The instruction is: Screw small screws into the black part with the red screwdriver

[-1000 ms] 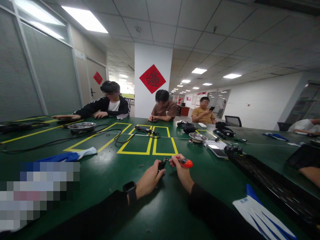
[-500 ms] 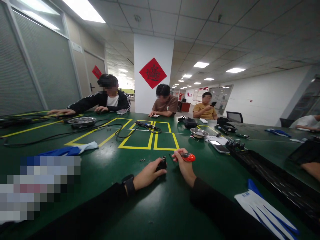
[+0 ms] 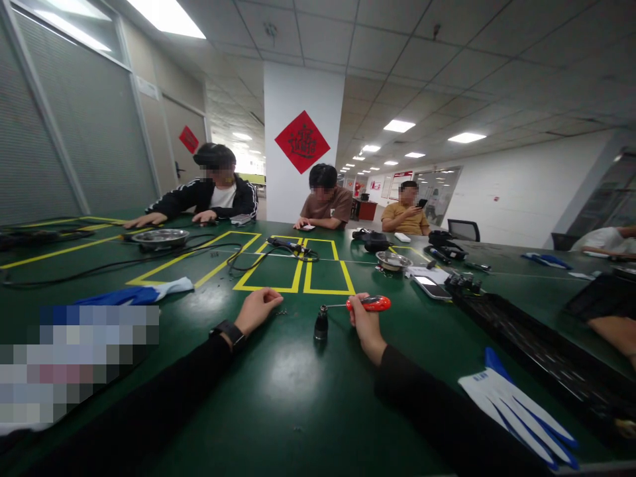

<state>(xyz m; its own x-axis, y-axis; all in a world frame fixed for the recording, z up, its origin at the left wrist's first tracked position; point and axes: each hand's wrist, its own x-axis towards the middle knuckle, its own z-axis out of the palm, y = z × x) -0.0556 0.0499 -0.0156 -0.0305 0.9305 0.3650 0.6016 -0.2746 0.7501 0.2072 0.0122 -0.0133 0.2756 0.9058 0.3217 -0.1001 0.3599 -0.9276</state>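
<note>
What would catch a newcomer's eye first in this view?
Probably the red diamond-shaped sign with dark characters, high on the white pillar straight ahead. Nearer, the red-and-black screwdriver stands out in the right hand, its shaft pointing left toward the top of an upright black cylindrical part. Bright yellow outlines mark the green tabletop just beyond the hands.

What the left hand (image 3: 258,308) pinches, if anything, is too small to tell, as is whether the screwdriver (image 3: 370,303) tip touches the black cylinder's top (image 3: 323,309). Pixelation blurs the near-left items (image 3: 74,364); the right edge cuts off the long black tray (image 3: 527,351) and a person in white (image 3: 603,240).
</note>
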